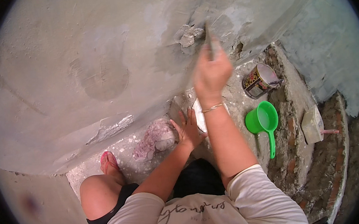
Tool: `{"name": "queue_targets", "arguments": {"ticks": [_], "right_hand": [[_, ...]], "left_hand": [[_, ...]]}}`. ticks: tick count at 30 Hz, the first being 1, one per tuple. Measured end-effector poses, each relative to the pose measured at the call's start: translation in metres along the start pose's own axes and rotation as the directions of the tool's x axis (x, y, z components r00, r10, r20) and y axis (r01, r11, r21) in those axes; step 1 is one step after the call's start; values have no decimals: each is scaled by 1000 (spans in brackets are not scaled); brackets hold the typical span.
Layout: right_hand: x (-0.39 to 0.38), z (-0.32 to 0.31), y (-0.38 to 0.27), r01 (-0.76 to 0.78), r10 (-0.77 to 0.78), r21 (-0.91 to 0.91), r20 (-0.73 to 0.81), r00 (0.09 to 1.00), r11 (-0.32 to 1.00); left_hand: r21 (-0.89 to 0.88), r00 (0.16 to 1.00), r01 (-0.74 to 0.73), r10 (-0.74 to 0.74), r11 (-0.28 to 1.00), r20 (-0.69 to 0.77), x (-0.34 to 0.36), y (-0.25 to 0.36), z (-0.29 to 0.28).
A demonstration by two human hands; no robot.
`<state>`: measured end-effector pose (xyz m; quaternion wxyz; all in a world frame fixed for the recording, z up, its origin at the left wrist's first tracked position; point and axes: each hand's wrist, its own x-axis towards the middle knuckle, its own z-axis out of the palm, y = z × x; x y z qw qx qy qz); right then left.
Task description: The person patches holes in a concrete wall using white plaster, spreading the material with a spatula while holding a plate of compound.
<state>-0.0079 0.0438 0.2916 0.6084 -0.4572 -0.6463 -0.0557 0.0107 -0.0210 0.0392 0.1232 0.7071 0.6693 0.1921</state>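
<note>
My right hand [213,69] is blurred by motion and closed around a putty knife [207,32], its thin blade seen nearly edge-on against the grey wall [146,13]. Just left of the blade, a patch of flaking plaster [189,36] shows on the wall. Lower down, my left hand [188,130] lies with fingers spread, pressed to the surface at the wall's foot. Beside it sits a crumpled pinkish-white plastic bag [153,141]. A white flat piece [198,115] is partly hidden behind my right forearm.
To the right stand a patterned paint can [258,82] with pale contents and a green dipper [256,120] holding cloudy liquid. A squarish container [311,125] with a pinkish handle rests on the rough brick steps [295,162]. My sandalled foot [109,161] is at left.
</note>
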Motion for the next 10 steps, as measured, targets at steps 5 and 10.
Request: {"name": "queue_targets", "arguments": {"ticks": [5, 10], "right_hand": [[-28, 5, 6, 188, -190, 33, 97, 977, 982], [4, -26, 32, -93, 31, 319, 194, 980, 943]], "left_hand": [[-88, 986, 41, -26, 995, 165, 1, 4, -17], [-146, 970, 109, -73, 983, 233, -3, 8, -44]]}}
